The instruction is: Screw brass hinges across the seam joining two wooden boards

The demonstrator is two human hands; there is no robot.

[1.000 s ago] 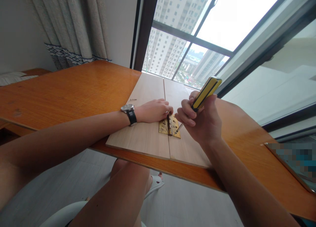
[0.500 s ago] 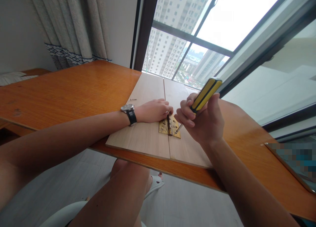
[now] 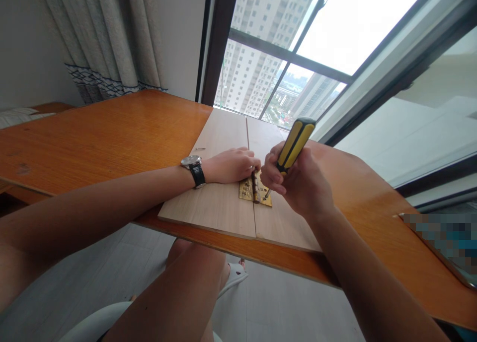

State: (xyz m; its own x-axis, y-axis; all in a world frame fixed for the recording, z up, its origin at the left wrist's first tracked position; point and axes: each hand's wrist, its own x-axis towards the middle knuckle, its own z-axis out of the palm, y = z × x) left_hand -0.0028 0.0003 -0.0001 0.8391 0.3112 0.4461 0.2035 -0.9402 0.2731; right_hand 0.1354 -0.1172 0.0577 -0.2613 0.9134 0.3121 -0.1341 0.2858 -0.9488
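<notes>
As left hand (image 3: 233, 166), fingers curled, touches the gold metal hinge (image 3: 256, 193) near tabletop's (image 3: 261, 248) front edge, pinch unclear, right hand (image 3: 307, 185) grips the yellow-and-black-handled screwdriver (image 3: 296, 146), tip on hinge's right leaf.

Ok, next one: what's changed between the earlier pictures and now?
The yellow-and-black screwdriver has swung to the left and stands more upright, the right hand turning with it. Nothing was taken hold of or let go. The left hand stays at the far end of the hinge, and the loose screw lies where it was.
</notes>
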